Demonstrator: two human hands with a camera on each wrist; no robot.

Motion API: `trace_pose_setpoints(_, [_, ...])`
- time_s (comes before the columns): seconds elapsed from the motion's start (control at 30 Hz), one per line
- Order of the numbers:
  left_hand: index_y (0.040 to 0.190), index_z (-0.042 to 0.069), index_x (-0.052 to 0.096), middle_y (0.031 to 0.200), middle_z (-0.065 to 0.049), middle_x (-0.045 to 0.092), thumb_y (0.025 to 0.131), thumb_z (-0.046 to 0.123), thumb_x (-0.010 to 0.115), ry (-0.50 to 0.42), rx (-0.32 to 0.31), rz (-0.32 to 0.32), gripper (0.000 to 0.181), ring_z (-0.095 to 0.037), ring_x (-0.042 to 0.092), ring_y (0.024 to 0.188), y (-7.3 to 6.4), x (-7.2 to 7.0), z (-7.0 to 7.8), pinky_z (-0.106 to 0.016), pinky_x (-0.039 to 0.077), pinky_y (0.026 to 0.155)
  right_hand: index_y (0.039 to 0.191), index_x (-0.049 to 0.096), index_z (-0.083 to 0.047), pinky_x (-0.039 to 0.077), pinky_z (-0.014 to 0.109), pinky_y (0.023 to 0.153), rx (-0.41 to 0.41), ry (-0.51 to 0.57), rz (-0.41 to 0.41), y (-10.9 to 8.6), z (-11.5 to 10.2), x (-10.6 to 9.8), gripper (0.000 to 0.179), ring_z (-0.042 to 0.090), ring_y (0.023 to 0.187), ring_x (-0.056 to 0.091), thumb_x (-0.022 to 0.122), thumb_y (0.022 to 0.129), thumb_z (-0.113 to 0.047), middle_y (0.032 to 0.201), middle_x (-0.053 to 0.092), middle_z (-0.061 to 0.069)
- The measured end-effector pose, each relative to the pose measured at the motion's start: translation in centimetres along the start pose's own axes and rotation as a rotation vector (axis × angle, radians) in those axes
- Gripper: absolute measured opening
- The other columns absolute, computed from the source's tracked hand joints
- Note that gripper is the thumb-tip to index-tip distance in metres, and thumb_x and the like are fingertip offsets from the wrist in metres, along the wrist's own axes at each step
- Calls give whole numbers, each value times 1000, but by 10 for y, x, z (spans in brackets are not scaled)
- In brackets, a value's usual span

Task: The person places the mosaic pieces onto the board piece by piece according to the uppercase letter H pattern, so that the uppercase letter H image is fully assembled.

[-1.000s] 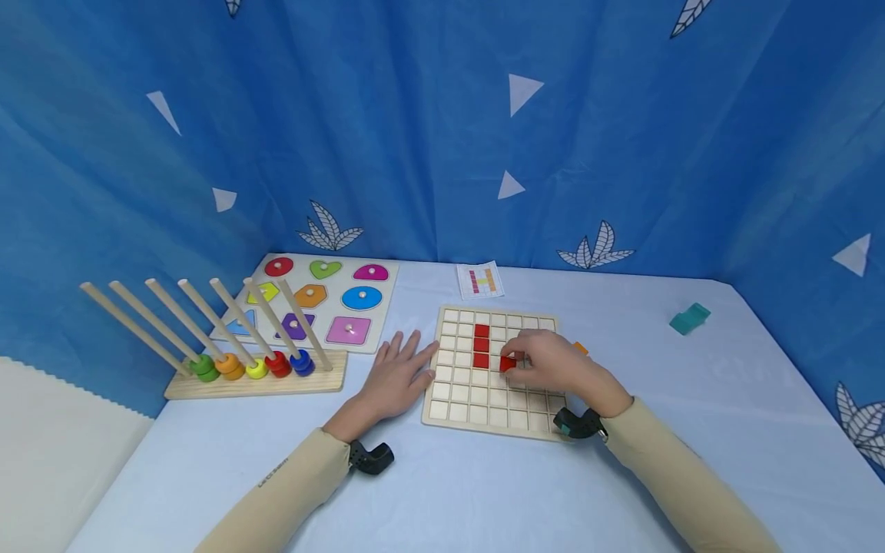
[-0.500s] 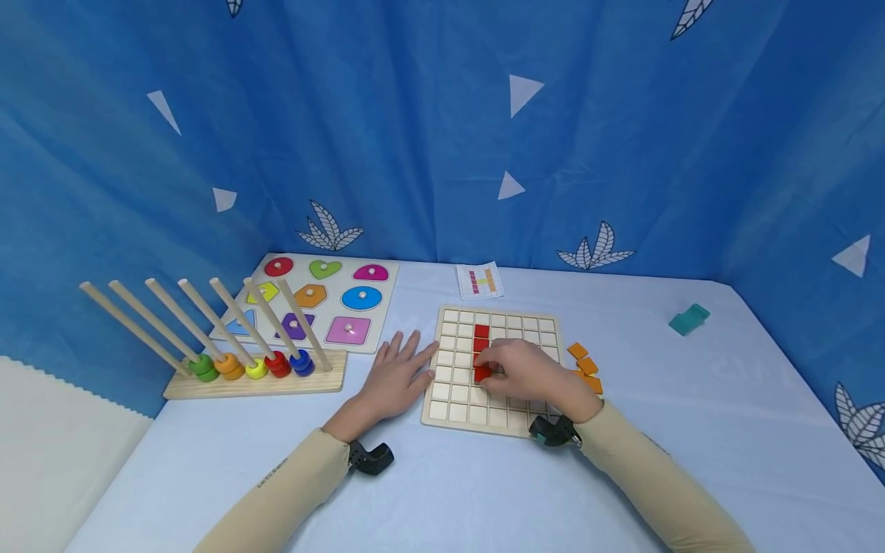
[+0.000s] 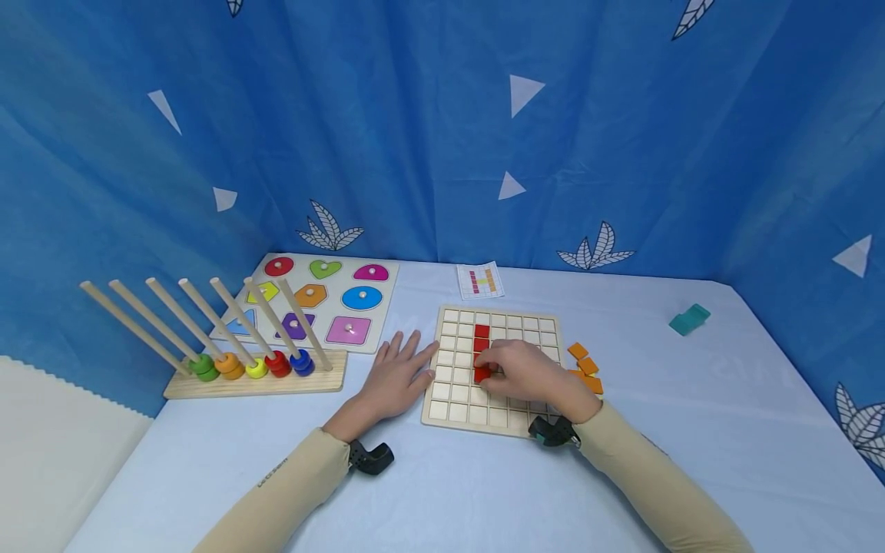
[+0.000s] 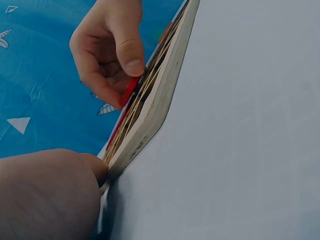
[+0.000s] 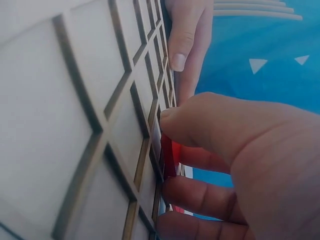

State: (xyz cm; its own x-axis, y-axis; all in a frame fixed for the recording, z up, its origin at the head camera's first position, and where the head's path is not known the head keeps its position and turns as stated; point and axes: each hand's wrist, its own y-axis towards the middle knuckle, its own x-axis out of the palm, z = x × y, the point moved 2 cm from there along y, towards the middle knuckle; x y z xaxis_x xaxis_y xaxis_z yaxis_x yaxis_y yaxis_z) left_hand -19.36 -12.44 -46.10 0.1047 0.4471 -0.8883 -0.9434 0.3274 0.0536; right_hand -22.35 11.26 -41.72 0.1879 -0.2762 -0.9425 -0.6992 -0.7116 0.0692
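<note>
A wooden grid board (image 3: 459, 392) lies on the table with a column of red square tiles (image 3: 482, 331) set in its cells. Between thumb and fingers my right hand (image 3: 524, 372) pinches another red tile (image 5: 170, 155) at the lower end of that column. In the left wrist view this tile (image 4: 129, 91) stands tilted at the board's surface. My left hand (image 3: 392, 378) lies flat with fingers spread, its fingertips touching the board's left edge. The right hand partly hides the column and the cells beneath it.
Loose orange tiles (image 3: 586, 365) lie right of the board. Behind it is a printed pattern card (image 3: 480, 281). A peg rack with coloured rings (image 3: 256, 385) and a shape puzzle (image 3: 379, 276) stand at left; a teal piece (image 3: 689, 319) lies far right.
The right hand has moved left across the board with the red tile, to the column's lower end, uncovering the orange tiles. Over the last half second it has hardly moved. The left hand stays put.
</note>
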Motion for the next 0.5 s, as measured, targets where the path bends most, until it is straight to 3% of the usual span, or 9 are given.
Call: trace_pose_setpoints(0.5, [155, 15, 45, 166, -22, 28, 105, 33, 49, -2, 0, -2, 54, -50, 13, 156, -1, -1, 1, -66, 12, 125, 109, 78, -13, 51, 23, 71, -14, 4, 8, 0, 1, 2, 24, 7, 77, 55, 79, 86, -22, 91, 70, -5])
